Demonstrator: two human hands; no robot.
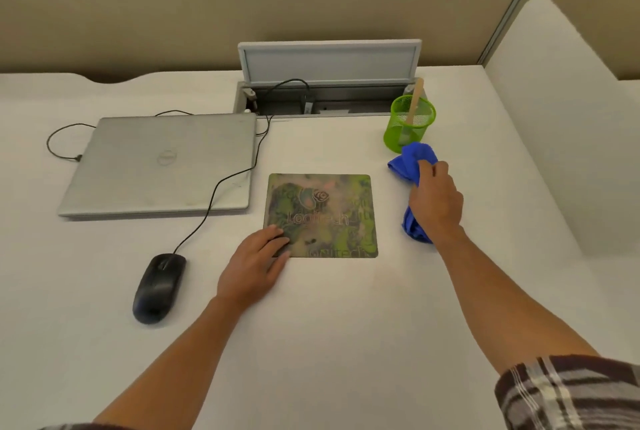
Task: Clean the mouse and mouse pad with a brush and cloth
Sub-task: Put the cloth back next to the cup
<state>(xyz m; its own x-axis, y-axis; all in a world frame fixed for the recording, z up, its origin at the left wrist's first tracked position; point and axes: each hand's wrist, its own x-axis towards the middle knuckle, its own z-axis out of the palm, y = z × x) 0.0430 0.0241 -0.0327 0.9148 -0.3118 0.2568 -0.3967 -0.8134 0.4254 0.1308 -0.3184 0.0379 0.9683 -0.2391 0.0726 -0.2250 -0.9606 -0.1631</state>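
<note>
My left hand [254, 265] lies flat, fingers spread, with its fingertips pressing on the near left corner of the mouse pad [322, 216], which sits on the white desk [346, 343] between my two hands. To the left of that hand, apart from it, the black mouse [158, 287] rests on the bare desk, off the pad, its cable [221, 187] running away across the corner of a closed silver laptop [159, 166]. My right hand [434, 202] is just right of the pad, fingers closed around a bunched blue cloth [412, 161] that sticks out both beyond my knuckles and under my wrist. Just past the cloth stands a green mesh cup [410, 123] with the wooden handle of the brush [415, 100] leaning out of it. Beyond the cup and the laptop, an open cable hatch [329, 83] is set into the desk against the beige partition [242, 3].
</note>
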